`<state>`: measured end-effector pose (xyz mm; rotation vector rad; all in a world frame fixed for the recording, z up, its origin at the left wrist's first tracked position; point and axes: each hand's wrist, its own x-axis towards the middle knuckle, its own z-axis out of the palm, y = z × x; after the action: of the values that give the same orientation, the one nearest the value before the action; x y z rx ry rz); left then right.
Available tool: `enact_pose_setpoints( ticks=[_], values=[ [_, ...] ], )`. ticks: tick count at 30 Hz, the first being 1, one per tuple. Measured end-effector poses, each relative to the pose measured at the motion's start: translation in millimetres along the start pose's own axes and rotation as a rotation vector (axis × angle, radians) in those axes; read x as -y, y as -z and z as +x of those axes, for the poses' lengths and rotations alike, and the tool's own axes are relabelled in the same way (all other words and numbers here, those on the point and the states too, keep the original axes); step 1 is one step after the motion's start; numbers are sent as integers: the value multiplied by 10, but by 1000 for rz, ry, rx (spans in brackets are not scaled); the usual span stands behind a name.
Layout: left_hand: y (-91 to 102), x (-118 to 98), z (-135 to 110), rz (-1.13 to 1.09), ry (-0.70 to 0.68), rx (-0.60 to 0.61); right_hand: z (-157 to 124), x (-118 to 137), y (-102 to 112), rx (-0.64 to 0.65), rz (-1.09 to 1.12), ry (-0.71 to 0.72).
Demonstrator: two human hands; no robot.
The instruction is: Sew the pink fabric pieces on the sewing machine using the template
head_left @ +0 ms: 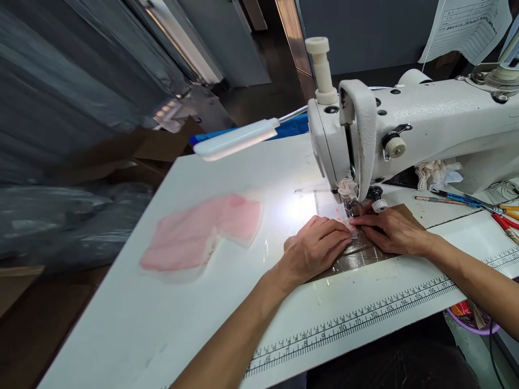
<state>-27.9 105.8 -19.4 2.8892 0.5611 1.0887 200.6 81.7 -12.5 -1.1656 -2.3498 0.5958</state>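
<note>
A white sewing machine [430, 121] stands over the table, its presser foot [352, 208] down by a small piece of sheer whitish fabric [336, 209] with pink spots. My left hand [318, 243] lies flat on the near left of this fabric, fingers stretched toward the foot. From the right, my right hand [389, 229] reaches in close to the needle, thumb and fingertips closed on the fabric's edge. The fingertips of both hands nearly meet there and partly hide the cloth. Beneath them is a brown taped plate [357, 258].
A pink sheer fabric piece [203, 232] lies on the white table [121, 324] to the left. A lamp [237, 139] hangs above it. Scissors [506, 213] and other tools lie at the right. A printed ruler [344, 327] runs along the front edge. Cream lace [430, 173] sits under the machine arm.
</note>
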Motion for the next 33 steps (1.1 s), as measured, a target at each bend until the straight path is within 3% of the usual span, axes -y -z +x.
enact_pose_setpoints(
  ticks=[14,20,33],
  values=[
    [30,-22,38,57,-54,60,1,-33,-49,-31,-15,31],
    [97,-28,62,68,-66,183,-19,-45,-54,-32,-117,117],
    [125,16,111,-51,11,208,43,88,-74,12,-306,8]
  ],
)
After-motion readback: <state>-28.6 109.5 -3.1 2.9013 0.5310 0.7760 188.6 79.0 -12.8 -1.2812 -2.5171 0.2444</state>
